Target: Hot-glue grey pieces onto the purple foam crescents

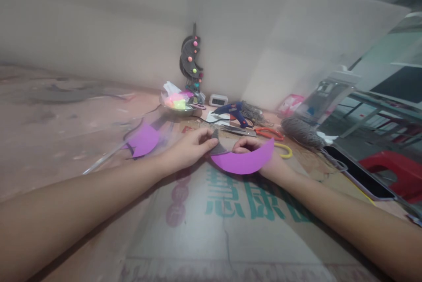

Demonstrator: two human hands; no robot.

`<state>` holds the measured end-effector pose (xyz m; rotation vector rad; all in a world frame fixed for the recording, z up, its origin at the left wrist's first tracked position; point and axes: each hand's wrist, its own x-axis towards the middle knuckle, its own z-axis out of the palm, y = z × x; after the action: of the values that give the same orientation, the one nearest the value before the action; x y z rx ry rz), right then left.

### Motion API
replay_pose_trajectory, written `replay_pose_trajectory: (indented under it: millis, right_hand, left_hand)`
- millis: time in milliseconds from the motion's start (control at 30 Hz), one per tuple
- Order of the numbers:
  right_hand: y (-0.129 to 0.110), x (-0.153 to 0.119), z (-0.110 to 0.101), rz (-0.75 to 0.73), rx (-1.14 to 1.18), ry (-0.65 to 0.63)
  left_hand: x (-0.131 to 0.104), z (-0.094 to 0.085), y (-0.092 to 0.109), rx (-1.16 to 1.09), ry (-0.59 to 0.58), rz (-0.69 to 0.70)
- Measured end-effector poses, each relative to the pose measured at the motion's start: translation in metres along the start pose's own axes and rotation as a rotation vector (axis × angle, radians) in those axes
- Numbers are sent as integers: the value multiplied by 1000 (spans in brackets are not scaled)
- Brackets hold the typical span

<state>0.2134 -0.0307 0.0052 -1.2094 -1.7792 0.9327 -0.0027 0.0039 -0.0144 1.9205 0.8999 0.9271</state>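
1. Your left hand pinches the tip of a gray piece between thumb and fingers.
2. Your right hand has its fingers curled at 3 o'clock from there, partly behind a purple crescent; you cannot tell whether they grip it.
3. The crescent lies at 4 o'clock from your left fingertips, against the gray piece, above the cardboard. Whether the two are joined is unclear.
4. The likely risks: a loosened left pinch could let the layers slip out of line; right fingers pressing hard could crease the thin crescent; reaching toward 12 o'clock could brush the glue gun, perhaps hot.
5. Counted outward: two purple pieces, the other being a scrap at 9 o'clock; one glue gun; one orange handle at 2; one yellow handle at 3; one yarn skein at 2 to 3; one bowl at 11; one phone at 4.
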Motion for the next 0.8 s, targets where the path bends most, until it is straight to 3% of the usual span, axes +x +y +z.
replay_pose_trajectory:
  millis: [267, 367, 567, 700, 800]
  right_hand:
    - [0, 0, -1, -56, -88, 0]
    - [-2, -1, -4, -57, -22, 15]
    - [-8, -1, -5, -113, -136, 240]
    - [-8, -1, -5, -104, -192, 236]
    - [-2, 1, -7, -192, -228, 278]
  left_hand:
    - [-1, 0, 3, 9, 2, 9]
    - [-1, 1, 2, 9, 12, 4]
    - [-1, 1, 4, 17, 21, 5]
    - [0, 0, 4, 18, 4, -8]
    - [0, 0, 1, 10, 9, 0]
